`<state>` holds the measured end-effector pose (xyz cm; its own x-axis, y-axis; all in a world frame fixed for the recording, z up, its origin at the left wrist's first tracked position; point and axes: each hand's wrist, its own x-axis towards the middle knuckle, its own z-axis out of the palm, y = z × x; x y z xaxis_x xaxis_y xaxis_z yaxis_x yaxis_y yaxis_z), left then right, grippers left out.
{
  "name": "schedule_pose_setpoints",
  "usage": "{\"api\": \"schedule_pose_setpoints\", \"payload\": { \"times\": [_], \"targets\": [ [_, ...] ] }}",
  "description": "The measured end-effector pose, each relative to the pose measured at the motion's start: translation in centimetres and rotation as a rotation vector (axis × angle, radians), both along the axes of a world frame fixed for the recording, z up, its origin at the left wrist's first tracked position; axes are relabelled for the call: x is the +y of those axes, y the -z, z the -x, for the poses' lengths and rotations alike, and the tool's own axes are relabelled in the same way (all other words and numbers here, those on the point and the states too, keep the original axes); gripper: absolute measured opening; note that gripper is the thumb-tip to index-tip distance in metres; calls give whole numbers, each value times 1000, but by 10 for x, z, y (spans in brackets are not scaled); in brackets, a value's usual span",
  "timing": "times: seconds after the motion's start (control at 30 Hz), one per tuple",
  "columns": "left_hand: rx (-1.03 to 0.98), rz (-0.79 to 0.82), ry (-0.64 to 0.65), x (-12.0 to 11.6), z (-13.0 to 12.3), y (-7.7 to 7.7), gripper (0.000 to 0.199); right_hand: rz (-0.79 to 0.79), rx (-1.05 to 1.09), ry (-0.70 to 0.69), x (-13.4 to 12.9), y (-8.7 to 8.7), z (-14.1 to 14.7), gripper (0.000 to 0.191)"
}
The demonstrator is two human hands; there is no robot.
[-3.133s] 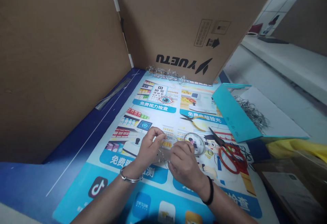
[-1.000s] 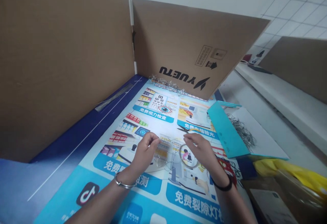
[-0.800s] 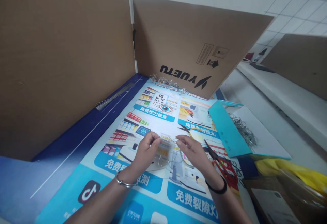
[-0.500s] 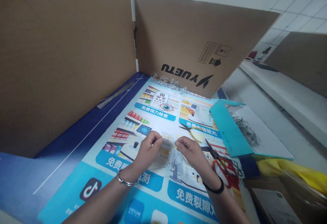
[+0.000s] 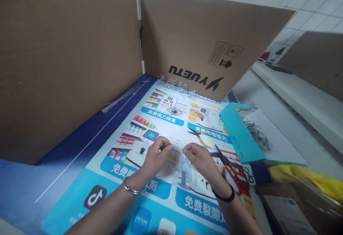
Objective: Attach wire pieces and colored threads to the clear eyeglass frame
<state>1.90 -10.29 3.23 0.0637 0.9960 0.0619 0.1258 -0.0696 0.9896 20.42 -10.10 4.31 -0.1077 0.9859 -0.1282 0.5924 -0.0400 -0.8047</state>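
Observation:
Above a printed poster (image 5: 150,127), my left hand (image 5: 158,153) pinches one side of a thin, clear or wiry loop (image 5: 175,161). My right hand (image 5: 197,156) is pinched close by on the right, its fingertips at thin wire. The two sets of fingertips are a small gap apart. What exactly the thin strands are is too fine to tell. Yellow-handled pliers (image 5: 200,137) lie beyond my right hand. Scissors with red handles (image 5: 229,167) rest to its right, beside my wrist.
Cardboard panels (image 5: 214,24) stand at the left and back. A blue open box (image 5: 242,135) holds a wire tangle (image 5: 255,133). Thin strips (image 5: 120,99) lie left; small wiry pieces (image 5: 177,84) line the back. Yellow plastic (image 5: 308,177) and a brown package (image 5: 289,206) are at right.
The thin loop between my hands has shifted and its strands lie differently. Both hands keep nearly the same place and pinched pose.

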Motion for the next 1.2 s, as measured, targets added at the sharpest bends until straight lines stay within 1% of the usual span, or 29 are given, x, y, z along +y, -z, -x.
{"api": "schedule_pose_setpoints", "payload": {
  "times": [0.17,0.27,0.33,0.5,0.57,0.7,0.83,0.9,1.03,1.13,1.2],
  "targets": [
    [-13,-26,26,0,1,0,7,21,19,17,1,3,-1,25],
    [-44,-12,23,1,1,3,9,-4,43,21,1,4,-1,33],
    [-71,2,10,1,1,5,9,-22,33,13,1,3,0,34],
    [-105,27,-11,2,1,5,10,-48,-36,33,-2,3,1,20],
    [-87,27,-14,2,1,5,9,-50,-66,49,-2,2,2,19],
    [-46,4,-25,1,0,7,9,-56,-105,31,-4,1,4,20],
    [-24,-9,-44,1,0,8,8,-85,-181,31,-6,3,3,14],
    [-24,-11,-39,1,0,7,7,-139,-242,29,-6,5,3,12],
    [31,-51,-11,0,0,2,6,-309,-370,-10,-9,4,3,14],
    [116,-101,22,-2,-1,1,9,-411,-405,-84,-11,3,4,15],
    [217,-174,34,-5,-3,4,11,-474,-417,-123,-12,3,3,17]
  ]
}}
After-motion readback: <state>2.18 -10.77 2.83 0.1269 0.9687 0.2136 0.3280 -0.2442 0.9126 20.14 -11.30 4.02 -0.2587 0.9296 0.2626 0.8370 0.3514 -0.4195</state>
